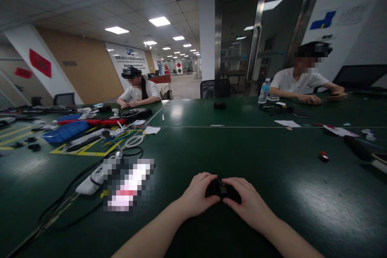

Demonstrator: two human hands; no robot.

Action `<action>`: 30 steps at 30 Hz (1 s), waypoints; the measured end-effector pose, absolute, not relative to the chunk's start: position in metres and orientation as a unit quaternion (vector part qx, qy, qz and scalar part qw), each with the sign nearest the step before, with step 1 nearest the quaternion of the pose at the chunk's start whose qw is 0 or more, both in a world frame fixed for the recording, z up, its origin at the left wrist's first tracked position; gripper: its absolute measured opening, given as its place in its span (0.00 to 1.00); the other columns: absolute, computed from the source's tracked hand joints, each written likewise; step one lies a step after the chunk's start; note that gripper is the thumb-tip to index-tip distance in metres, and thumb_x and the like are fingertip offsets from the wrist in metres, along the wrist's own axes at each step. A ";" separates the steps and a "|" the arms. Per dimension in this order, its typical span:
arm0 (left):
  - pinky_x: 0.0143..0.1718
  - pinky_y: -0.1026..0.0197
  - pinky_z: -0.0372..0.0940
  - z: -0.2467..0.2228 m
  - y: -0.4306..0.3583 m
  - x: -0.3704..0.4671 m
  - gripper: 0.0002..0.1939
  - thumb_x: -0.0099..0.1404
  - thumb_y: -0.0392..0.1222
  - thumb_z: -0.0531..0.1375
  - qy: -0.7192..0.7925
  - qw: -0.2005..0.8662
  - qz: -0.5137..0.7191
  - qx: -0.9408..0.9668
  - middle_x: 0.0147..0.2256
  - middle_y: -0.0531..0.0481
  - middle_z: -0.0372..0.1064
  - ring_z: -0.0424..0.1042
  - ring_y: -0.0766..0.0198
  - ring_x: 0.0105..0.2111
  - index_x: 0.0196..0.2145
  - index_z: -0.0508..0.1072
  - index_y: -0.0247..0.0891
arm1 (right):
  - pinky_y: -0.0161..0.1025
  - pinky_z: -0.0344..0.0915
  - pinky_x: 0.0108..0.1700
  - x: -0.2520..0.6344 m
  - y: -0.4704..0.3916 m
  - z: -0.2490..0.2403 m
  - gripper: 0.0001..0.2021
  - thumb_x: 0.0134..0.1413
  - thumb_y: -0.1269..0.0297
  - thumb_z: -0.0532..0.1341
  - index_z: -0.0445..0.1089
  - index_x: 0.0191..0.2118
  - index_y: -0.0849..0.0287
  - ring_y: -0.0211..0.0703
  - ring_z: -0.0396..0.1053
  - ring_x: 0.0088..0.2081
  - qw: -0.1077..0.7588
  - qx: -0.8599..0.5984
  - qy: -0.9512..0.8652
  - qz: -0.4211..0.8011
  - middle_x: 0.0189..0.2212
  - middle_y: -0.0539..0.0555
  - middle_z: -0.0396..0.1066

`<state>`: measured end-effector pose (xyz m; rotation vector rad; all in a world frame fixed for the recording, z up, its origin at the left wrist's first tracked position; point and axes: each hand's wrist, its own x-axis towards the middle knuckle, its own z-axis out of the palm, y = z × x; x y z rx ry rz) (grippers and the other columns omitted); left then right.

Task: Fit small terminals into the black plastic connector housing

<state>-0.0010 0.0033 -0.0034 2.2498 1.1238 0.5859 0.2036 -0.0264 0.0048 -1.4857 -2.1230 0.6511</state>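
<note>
A small black object [223, 188] with a lighter patch in its middle rests on or just above the green table; its kind I cannot make out. My left hand [198, 194] is closed on its left end, thumb at the near side and fingers over the far side. On the opposite end, my right hand [250, 200] grips it the same way. The thumbs nearly meet in front, and the fingers hide both ends of the object.
A white power strip [90, 181] with black cables and a blurred bright item [130, 189] lie to the left. Beyond are a blue bin [65, 131], another black object [219, 105], a water bottle [264, 92] and a red-black piece [323, 156]. Two people sit across the table.
</note>
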 end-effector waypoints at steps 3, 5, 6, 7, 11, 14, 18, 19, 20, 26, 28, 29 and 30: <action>0.53 0.51 0.56 -0.001 0.003 -0.001 0.28 0.56 0.43 0.63 0.418 0.281 0.217 0.836 0.51 0.45 0.60 0.59 0.54 0.51 0.54 0.61 0.41 | 0.48 0.58 0.53 0.204 -0.026 0.004 0.20 0.48 0.64 0.61 0.64 0.50 0.51 0.49 0.62 0.51 0.233 -0.539 -0.773 0.238 0.48 0.52 0.67; 0.53 0.51 0.56 0.000 0.003 0.000 0.28 0.56 0.42 0.62 0.420 0.282 0.214 0.836 0.51 0.46 0.60 0.59 0.54 0.51 0.54 0.61 0.42 | 0.47 0.58 0.52 0.204 -0.026 0.004 0.20 0.48 0.64 0.61 0.64 0.50 0.51 0.49 0.62 0.51 0.233 -0.540 -0.773 0.238 0.48 0.52 0.67; 0.53 0.50 0.55 0.000 0.003 0.000 0.28 0.56 0.42 0.62 0.421 0.281 0.213 0.836 0.51 0.46 0.60 0.59 0.54 0.51 0.54 0.61 0.42 | 0.47 0.58 0.52 0.204 -0.026 0.004 0.20 0.48 0.64 0.61 0.65 0.50 0.51 0.49 0.62 0.51 0.233 -0.540 -0.773 0.237 0.48 0.52 0.67; 0.53 0.50 0.55 0.000 0.003 0.000 0.28 0.56 0.42 0.62 0.421 0.280 0.214 0.836 0.51 0.46 0.60 0.59 0.54 0.51 0.54 0.61 0.42 | 0.47 0.58 0.53 0.204 -0.026 0.003 0.20 0.48 0.64 0.61 0.65 0.50 0.52 0.49 0.62 0.51 0.234 -0.540 -0.773 0.235 0.48 0.52 0.67; 0.53 0.50 0.55 -0.002 0.003 0.000 0.27 0.57 0.43 0.62 0.417 0.279 0.221 0.836 0.51 0.45 0.60 0.59 0.53 0.51 0.54 0.61 0.42 | 0.47 0.58 0.53 0.204 -0.026 0.002 0.20 0.49 0.63 0.61 0.64 0.50 0.51 0.49 0.62 0.51 0.236 -0.541 -0.773 0.233 0.48 0.52 0.67; 0.53 0.51 0.55 0.000 0.002 0.000 0.25 0.59 0.43 0.60 0.419 0.283 0.220 0.834 0.51 0.45 0.60 0.59 0.54 0.51 0.54 0.62 0.42 | 0.47 0.58 0.53 0.205 -0.026 0.002 0.20 0.50 0.62 0.61 0.64 0.50 0.51 0.49 0.62 0.51 0.236 -0.543 -0.770 0.237 0.49 0.52 0.67; 0.53 0.54 0.56 0.003 0.002 0.000 0.20 0.63 0.40 0.55 0.421 0.284 0.219 0.833 0.50 0.47 0.61 0.60 0.57 0.50 0.53 0.62 0.41 | 0.47 0.59 0.53 0.207 -0.026 0.000 0.20 0.51 0.60 0.60 0.63 0.51 0.51 0.48 0.62 0.51 0.238 -0.544 -0.767 0.244 0.49 0.52 0.66; 0.53 0.54 0.56 0.003 0.002 0.000 0.19 0.64 0.40 0.54 0.421 0.284 0.219 0.833 0.50 0.47 0.61 0.60 0.57 0.50 0.53 0.63 0.42 | 0.47 0.59 0.53 0.207 -0.025 -0.001 0.20 0.51 0.60 0.60 0.63 0.51 0.51 0.48 0.62 0.51 0.238 -0.545 -0.766 0.245 0.49 0.52 0.66; 0.53 0.54 0.56 0.003 0.002 0.000 0.19 0.64 0.39 0.54 0.420 0.283 0.219 0.834 0.50 0.47 0.61 0.60 0.58 0.50 0.53 0.63 0.42 | 0.47 0.59 0.53 0.207 -0.025 -0.001 0.20 0.51 0.60 0.60 0.63 0.51 0.51 0.48 0.62 0.51 0.238 -0.545 -0.766 0.245 0.49 0.52 0.67; 0.53 0.54 0.56 0.000 0.003 0.000 0.18 0.64 0.39 0.53 0.416 0.275 0.222 0.838 0.49 0.47 0.62 0.60 0.58 0.49 0.53 0.63 0.41 | 0.46 0.59 0.53 0.206 -0.027 0.002 0.19 0.52 0.60 0.59 0.64 0.51 0.52 0.47 0.63 0.51 0.245 -0.546 -0.763 0.245 0.48 0.52 0.67; 0.53 0.54 0.56 0.000 0.003 0.000 0.18 0.65 0.40 0.52 0.414 0.273 0.226 0.838 0.50 0.46 0.61 0.60 0.58 0.50 0.53 0.63 0.41 | 0.46 0.59 0.53 0.206 -0.027 0.003 0.19 0.52 0.60 0.59 0.64 0.51 0.52 0.47 0.63 0.51 0.244 -0.548 -0.761 0.248 0.48 0.52 0.67; 0.53 0.54 0.56 0.000 0.003 0.000 0.18 0.66 0.40 0.51 0.412 0.272 0.228 0.839 0.50 0.46 0.61 0.59 0.58 0.50 0.53 0.63 0.40 | 0.46 0.59 0.53 0.206 -0.027 0.004 0.19 0.52 0.60 0.59 0.64 0.51 0.52 0.47 0.63 0.51 0.244 -0.550 -0.759 0.248 0.48 0.52 0.67; 0.54 0.54 0.56 0.000 0.003 0.000 0.18 0.66 0.40 0.51 0.411 0.271 0.230 0.840 0.51 0.46 0.61 0.59 0.58 0.51 0.53 0.63 0.41 | 0.46 0.59 0.53 0.206 -0.027 0.004 0.19 0.52 0.60 0.59 0.64 0.51 0.52 0.47 0.63 0.51 0.243 -0.552 -0.758 0.247 0.48 0.52 0.67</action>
